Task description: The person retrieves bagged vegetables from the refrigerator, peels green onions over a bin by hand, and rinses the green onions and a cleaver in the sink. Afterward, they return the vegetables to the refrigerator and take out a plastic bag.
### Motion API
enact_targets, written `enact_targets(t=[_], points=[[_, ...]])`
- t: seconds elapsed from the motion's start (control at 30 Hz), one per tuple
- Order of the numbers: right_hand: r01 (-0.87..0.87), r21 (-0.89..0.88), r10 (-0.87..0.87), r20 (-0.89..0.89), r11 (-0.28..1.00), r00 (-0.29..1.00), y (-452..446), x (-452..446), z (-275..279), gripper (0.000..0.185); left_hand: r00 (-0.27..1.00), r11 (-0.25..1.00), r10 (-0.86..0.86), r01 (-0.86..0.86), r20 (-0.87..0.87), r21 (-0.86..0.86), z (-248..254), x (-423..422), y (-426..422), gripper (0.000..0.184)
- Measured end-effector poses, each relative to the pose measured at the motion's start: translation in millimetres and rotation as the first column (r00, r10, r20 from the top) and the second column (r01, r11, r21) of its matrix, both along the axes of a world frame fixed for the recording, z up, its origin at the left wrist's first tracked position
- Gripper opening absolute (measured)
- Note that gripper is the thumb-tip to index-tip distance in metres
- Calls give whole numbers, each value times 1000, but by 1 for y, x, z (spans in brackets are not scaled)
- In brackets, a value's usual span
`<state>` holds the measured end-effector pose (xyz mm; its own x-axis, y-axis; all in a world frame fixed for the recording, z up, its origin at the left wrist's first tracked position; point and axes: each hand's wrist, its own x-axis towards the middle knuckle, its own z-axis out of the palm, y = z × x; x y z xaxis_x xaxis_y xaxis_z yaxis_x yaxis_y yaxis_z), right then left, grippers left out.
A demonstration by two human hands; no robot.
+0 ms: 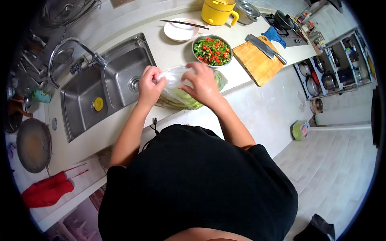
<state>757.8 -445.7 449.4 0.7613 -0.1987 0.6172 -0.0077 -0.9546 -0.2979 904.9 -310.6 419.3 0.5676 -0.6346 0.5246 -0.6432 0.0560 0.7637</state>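
Note:
A clear plastic bag (183, 99) with green vegetables inside rests at the counter's front edge, between the sink and the cutting board. My left hand (151, 86) pinches the gathered top of the bag on its left side. Over the bag's right side is my right hand (200, 83), its fingers curved and apart, slightly blurred, close to the plastic; whether they touch it is unclear. Just behind the bag stands a metal bowl (196, 54) of chopped red and green peppers (213, 51).
A double sink (82, 116) with a faucet lies left. A knife (263, 47) rests on a wooden board (257, 66) at right. Behind are a white plate (181, 32) with chopsticks, a yellow pot (217, 13), a lidded pot (246, 14) and a stove (295, 39).

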Motion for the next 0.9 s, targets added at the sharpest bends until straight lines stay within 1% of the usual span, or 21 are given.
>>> enact_targets(t=[0.03, 0.07, 0.1, 0.13, 0.17, 0.23, 0.27, 0.3, 0.33, 0.37, 0.43, 0.47, 0.5, 0.57, 0.6, 0.63, 0.67, 0.77, 0.8, 0.87, 0.9], points=[[-87, 16, 87, -21, 996, 996, -1, 6, -9, 22, 998, 999, 49, -48, 50, -12, 1, 4, 1, 15], [-47, 130, 62, -121, 990, 991, 0, 5, -11, 18, 990, 995, 100, -97, 101, -30, -1, 12, 2, 16], [-25, 272, 59, -118, 962, 991, -2, 2, -15, 18, 977, 988, 154, -147, 147, -53, -3, 20, 5, 17], [-7, 408, 61, -120, 913, 991, -4, -2, -19, 17, 981, 985, 174, -173, 89, -23, -6, 28, 10, 16], [11, 537, 67, -126, 844, 990, -6, -5, -23, 17, 994, 995, 92, -94, -56, -32, -7, 30, 12, 16], [-34, 324, 18, 52, 946, 998, 0, 2, -29, 17, 936, 995, -80, 57, -343, -77, -12, 29, 17, 15], [-54, 241, 21, 138, 969, 990, 8, 14, -28, 17, 899, 978, -188, 136, -395, -158, -12, 20, 14, 15], [-69, 152, 34, 227, 986, 973, 11, 21, -27, 17, 919, 985, -158, 124, -362, -116, -10, 13, 13, 15], [-164, 195, 156, 57, 967, 986, 5, 24, -42, 15, 939, 991, -128, 109, -320, -77, -7, 9, 11, 16], [-149, 209, 134, 85, 966, 987, 4, 26, -42, 15, 958, 995, -97, 89, -270, -41, -3, 10, 11, 16], [-122, 240, 91, 138, 963, 986, -1, 24, -41, 14, 945, 999, -32, 19, -326, -42, -11, 25, 15, 19], [-55, 283, 3, 181, 957, 983, -5, 14, -36, 12, 938, 999, 27, -38, -345, -25, -22, 40, 22, 20], [3, 446, -95, 184, 895, 978, -10, 2, -37, 12, 928, 996, 83, -92, -364, -5, -30, 51, 28, 22], [-68, 692, -75, 174, 719, 982, -28, -27, -43, 12, 778, 995, 44, -94, -627, -47, -36, 60, 41, 32], [-225, 868, -30, 265, 443, 964, -36, -39, -60, 12, 661, 994, 51, -108, -749, -28, -33, 57, 47, 35], [-204, 944, 25, 205, 259, 978, -38, -55, -60, 13, 524, 993, 57, -118, -850, -6, -32, 55, 55, 38], [-132, 974, 113, 112, 186, 987, -40, -71, -60, 13, 451, 995, 68, -96, -890, 28, -42, 57, 60, 46], [-21, 828, 410, -256, 560, 876, -48, -103, -65, 16, 416, 987, 102, -158, -903, 39, -51, 50, 69, 48], [-67, 781, 447, -282, 620, 849, -50, -108, -63, 18, 410, 982, 125, -179, -904, 55, -61, 56, 75, 48], [-81, 703, 451, -359, 707, 817, -57, -113, -48, 27, 451, 971, 190, -219, -872, 99, -70, 66, 87, 52], [-77, 670, 365, -301, 738, 881, -65, -110, -48, 26, 470, 964, 223, -237, -854, 121, -62, 62, 87, 54]])
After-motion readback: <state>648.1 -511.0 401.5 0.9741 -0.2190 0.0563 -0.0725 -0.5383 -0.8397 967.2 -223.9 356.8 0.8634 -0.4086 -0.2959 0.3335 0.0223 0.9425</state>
